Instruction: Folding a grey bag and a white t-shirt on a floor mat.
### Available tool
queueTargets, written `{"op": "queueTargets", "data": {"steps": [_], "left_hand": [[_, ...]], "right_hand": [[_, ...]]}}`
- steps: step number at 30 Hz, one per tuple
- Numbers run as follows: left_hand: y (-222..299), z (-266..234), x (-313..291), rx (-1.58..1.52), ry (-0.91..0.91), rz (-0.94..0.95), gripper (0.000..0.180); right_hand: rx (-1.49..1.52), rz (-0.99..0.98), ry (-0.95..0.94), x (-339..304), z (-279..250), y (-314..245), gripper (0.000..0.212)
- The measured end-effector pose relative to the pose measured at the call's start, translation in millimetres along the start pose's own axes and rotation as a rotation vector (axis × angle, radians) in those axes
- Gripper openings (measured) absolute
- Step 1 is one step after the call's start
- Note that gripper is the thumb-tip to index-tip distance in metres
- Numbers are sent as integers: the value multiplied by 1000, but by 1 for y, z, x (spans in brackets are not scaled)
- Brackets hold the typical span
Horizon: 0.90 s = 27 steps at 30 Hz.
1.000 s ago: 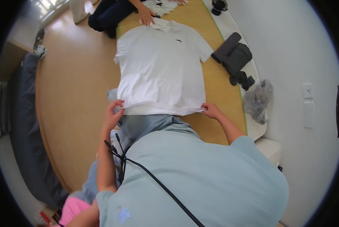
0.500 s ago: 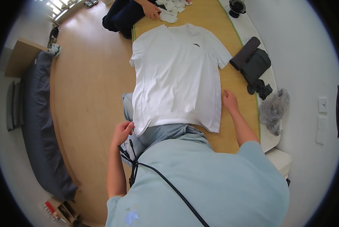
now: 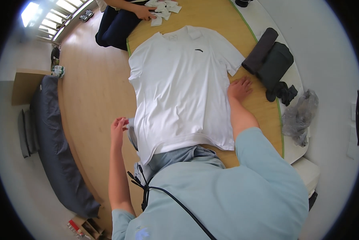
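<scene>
A white T-shirt (image 3: pixel 183 92) lies spread on the yellow mat (image 3: pixel 215 18), its collar at the far end and its hem over my jeans (image 3: pixel 179 157). A small dark mark shows on its chest. The sleeve on the right lies stretched out, while the left one is bunched against the side. My right hand (image 3: pixel 240 89) rests flat on the mat just below the right sleeve, fingers spread, against the shirt's side edge. My left hand (image 3: pixel 118 124) hovers off the shirt's left edge with loosely bent fingers apart, holding nothing.
Dark rolled cloths (image 3: pixel 269 60), a small black bundle (image 3: pixel 281 93) and a clear plastic bag (image 3: pixel 299 118) line the right side. At the far end another person's hand (image 3: pixel 144 12) touches white pieces of cloth (image 3: pixel 163 10). Black cables (image 3: pixel 179 198) hang over my front.
My right hand has moved farther up along the shirt's side and flattened onto the mat. My left hand has moved outward, away from the hem corner. The view has shifted slightly.
</scene>
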<state>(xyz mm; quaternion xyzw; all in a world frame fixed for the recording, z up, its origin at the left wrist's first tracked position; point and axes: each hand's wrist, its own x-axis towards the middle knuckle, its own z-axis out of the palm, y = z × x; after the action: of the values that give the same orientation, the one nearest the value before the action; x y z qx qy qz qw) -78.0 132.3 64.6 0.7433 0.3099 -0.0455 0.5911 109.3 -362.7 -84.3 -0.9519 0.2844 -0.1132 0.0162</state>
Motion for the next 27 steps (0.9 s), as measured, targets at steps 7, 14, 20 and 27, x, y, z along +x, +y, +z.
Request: {"op": "queueTargets", "data": {"steps": [7,14,20,27], "left_hand": [[-15,67,115,-96,84,-166,53],[-42,88,215,-307,12,-364,73],[-8,97,245,-528,109,-394,70],[-29,74,277,-442,378,-374,39]], "right_hand": [[-29,-1,126,0,9,5,49],[-39,-6,108,-4,2,-5,51],[35,-8,80,4,8,-4,53],[28,-11,102,4,4,-4,54]]}}
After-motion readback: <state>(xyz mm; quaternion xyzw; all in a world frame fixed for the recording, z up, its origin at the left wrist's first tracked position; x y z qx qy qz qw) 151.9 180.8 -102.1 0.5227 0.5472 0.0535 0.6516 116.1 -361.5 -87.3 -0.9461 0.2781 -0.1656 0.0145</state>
